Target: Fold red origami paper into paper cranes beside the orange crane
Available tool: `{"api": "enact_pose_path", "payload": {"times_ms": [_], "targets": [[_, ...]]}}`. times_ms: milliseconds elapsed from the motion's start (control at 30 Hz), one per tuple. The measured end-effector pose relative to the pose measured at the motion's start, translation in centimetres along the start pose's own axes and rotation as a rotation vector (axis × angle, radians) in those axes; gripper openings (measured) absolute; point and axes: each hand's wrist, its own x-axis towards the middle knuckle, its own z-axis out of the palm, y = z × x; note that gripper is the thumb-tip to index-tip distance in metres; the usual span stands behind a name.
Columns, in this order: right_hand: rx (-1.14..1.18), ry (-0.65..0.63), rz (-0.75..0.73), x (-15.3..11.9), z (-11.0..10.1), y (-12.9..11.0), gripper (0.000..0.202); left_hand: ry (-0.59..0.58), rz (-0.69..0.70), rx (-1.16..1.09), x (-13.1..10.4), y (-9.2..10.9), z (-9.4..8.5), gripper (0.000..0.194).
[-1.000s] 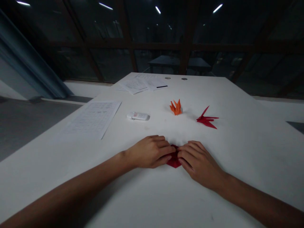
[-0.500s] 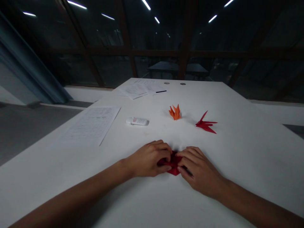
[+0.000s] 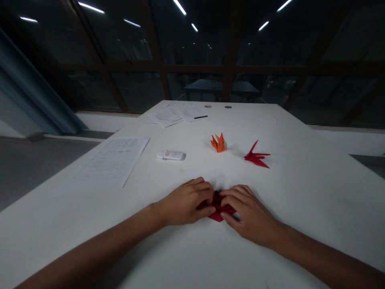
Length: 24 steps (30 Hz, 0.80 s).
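Note:
A piece of red folded paper (image 3: 217,216) lies on the white table between my hands, partly covered by my fingers. My left hand (image 3: 191,202) grips its left side, fingers curled over the top and thumb along the near edge. On the right side, my right hand (image 3: 246,214) pinches the paper with bent fingers above and the thumb below. Beyond the hands stand an orange origami piece (image 3: 219,143) with pointed tips and, to its right, a red origami piece (image 3: 257,156) with long thin points.
A white bottle-shaped item (image 3: 171,155) with printed text lies left of the orange piece. A printed sheet (image 3: 111,160) rests on the left of the white table (image 3: 300,168). Farther back are more papers (image 3: 171,114), a black strip (image 3: 201,117) and two small round discs.
The view has shifted slightly, so things sit a little farther left. My right fingers have moved inward over the red paper, and more of its right side shows beneath them.

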Motion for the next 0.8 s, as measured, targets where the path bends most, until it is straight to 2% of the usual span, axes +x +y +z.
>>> {"api": "enact_pose_path", "payload": {"times_ms": [200, 367, 533, 800], "targets": [[-0.017, -0.021, -0.008, 0.0, 0.0, 0.1, 0.005, -0.019, 0.093, 0.054, -0.1, -0.1, -0.7, 0.021], [-0.024, -0.010, -0.031, -0.1, 0.2, 0.3, 0.006, 0.002, -0.027, 0.024, -0.1, 0.1, -1.5, 0.022], [0.004, 0.052, -0.061, -0.1, 0.3, 0.6, 0.007, -0.032, -0.051, -0.012, -0.1, 0.1, -0.6, 0.026], [0.051, 0.054, -0.041, 0.0, 0.0, 0.5, 0.011, 0.011, 0.003, -0.015, -0.1, 0.1, 0.4, 0.014]]}}
